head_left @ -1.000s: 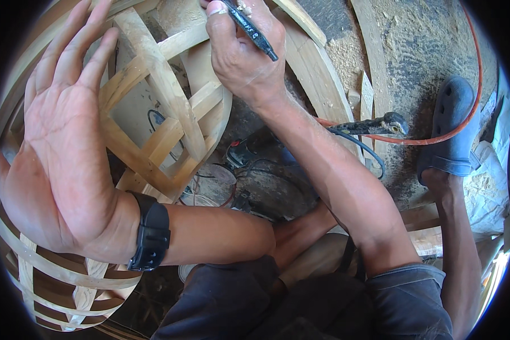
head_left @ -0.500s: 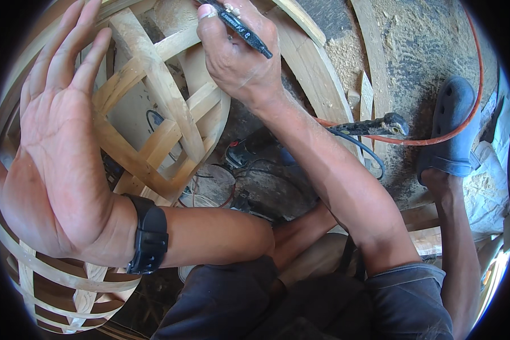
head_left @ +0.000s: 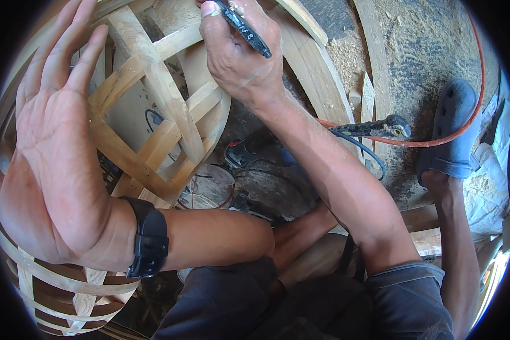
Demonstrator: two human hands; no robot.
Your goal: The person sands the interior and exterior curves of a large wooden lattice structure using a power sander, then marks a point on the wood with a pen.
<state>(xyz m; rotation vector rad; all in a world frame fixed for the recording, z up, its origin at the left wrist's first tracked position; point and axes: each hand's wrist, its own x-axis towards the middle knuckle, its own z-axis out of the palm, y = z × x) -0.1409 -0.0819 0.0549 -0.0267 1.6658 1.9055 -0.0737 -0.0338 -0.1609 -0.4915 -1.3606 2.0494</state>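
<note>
My left hand (head_left: pixel 59 153) is raised at the left, its palm facing up toward me and its fingers stretched and apart. It holds nothing and hides part of a curved wooden lattice frame (head_left: pixel 161 85). At the top, my right hand (head_left: pixel 241 62) is closed around a black marker pen (head_left: pixel 245 31) with pale lettering. The pen's upper end points down and to the right, while its tip is out of view at the top edge. Beneath that hand lie the frame's crossed slats.
A second slatted wooden shell (head_left: pixel 76 289) stands at the lower left. A black-handled tool (head_left: pixel 374 128) lies right of my forearm, near an orange hose (head_left: pixel 436 143). Sawdust and wood strips (head_left: pixel 368 99) cover the floor beside my clog-clad foot (head_left: pixel 454 130). Cables (head_left: pixel 266 170) lie below the frame.
My left hand has shifted slightly to the left, its fingers still spread. My right hand keeps the marker pen in almost the same place.
</note>
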